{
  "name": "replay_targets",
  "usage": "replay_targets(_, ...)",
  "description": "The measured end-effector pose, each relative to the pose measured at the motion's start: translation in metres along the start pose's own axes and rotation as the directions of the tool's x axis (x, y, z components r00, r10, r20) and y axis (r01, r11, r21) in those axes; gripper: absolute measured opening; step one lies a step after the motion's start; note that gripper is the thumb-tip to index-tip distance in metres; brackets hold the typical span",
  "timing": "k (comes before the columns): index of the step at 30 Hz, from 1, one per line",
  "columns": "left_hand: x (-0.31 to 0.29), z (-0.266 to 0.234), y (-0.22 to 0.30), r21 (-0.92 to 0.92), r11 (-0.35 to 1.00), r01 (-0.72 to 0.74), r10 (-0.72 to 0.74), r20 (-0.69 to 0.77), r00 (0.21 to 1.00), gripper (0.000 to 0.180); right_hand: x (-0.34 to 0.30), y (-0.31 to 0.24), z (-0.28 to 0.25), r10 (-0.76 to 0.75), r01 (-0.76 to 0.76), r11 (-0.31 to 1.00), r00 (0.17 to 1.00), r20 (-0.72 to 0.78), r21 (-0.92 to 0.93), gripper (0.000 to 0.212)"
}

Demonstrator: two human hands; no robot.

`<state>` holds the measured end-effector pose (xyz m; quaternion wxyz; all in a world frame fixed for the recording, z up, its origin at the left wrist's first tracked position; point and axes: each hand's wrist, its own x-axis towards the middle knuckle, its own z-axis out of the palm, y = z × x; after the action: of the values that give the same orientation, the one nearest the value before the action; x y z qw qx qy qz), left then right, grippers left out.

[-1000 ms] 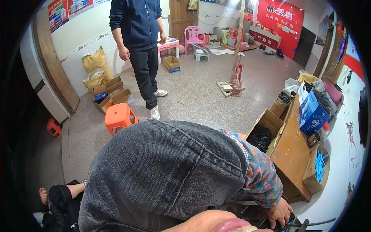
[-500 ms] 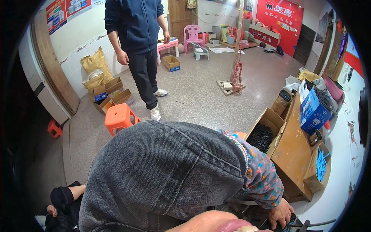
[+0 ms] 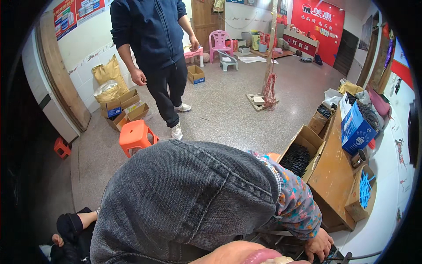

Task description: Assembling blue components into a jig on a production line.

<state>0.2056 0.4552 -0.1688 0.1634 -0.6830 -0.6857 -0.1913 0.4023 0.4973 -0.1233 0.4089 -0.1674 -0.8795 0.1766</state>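
Observation:
Neither of my own hands can be made out. Most of the lower middle is covered by a dark grey denim piece [image 3: 189, 198] with stitched seams, domed like a hat and very close. From beyond it comes a flowered sleeve [image 3: 301, 202], apparently another person's. The hand [image 3: 319, 245] at its end bends its fingers down onto dark items at the lower right edge; what it grips is hidden. A blurred patch of skin cuts into the bottom edge, too near to identify with certainty.
At right, a wooden table [image 3: 332, 189] bears a blue box [image 3: 357, 130] and a carton of blue strips [image 3: 365, 189]. A carton of black strands [image 3: 295, 159] stands beside it. An orange stool [image 3: 135, 135] and a standing person [image 3: 154, 48] are beyond; another person [image 3: 72, 233] is lower left.
The standing person's upper body has shifted slightly left, with feet in nearly the same place. The denim piece has dipped a little. The flowered-sleeved hand stays almost where it was.

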Motion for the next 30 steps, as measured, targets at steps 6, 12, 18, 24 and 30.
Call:
replay_targets(6, -0.006, -0.004, -0.002, 0.002, 1.000, 0.028, -0.028, 0.006, 1.000, 0.050, 0.001, -0.009, 0.002, -0.026, 0.026, 0.999, 1.000, -0.012, 0.022, 0.050)
replay_targets(12, -0.005, 0.000, -0.007, 0.010, 1.000, 0.017, -0.017, 0.007, 1.000, 0.050, 0.002, 0.000, 0.008, -0.046, 0.047, 0.998, 0.998, -0.034, 0.045, 0.049)
replay_targets(18, 0.003, 0.039, -0.010, -0.038, 0.993, -0.114, 0.104, -0.198, 0.975, 0.048, -0.004, 0.001, -0.003, -0.039, 0.038, 0.999, 0.998, -0.046, -0.024, 0.048)
replay_targets(24, 0.002, -0.028, 0.005, -0.238, 0.966, -0.100, 0.083, -0.078, 0.993, 0.035, -0.001, 0.018, 0.017, -0.039, 0.031, 0.974, 0.999, -0.031, -0.223, 0.037)
replay_targets(30, -0.018, -0.031, -0.014, -0.052, 0.998, -0.029, 0.030, 0.021, 0.999, 0.046, 0.003, 0.004, 0.032, 0.044, -0.056, 0.983, 0.996, -0.072, -0.172, 0.038)
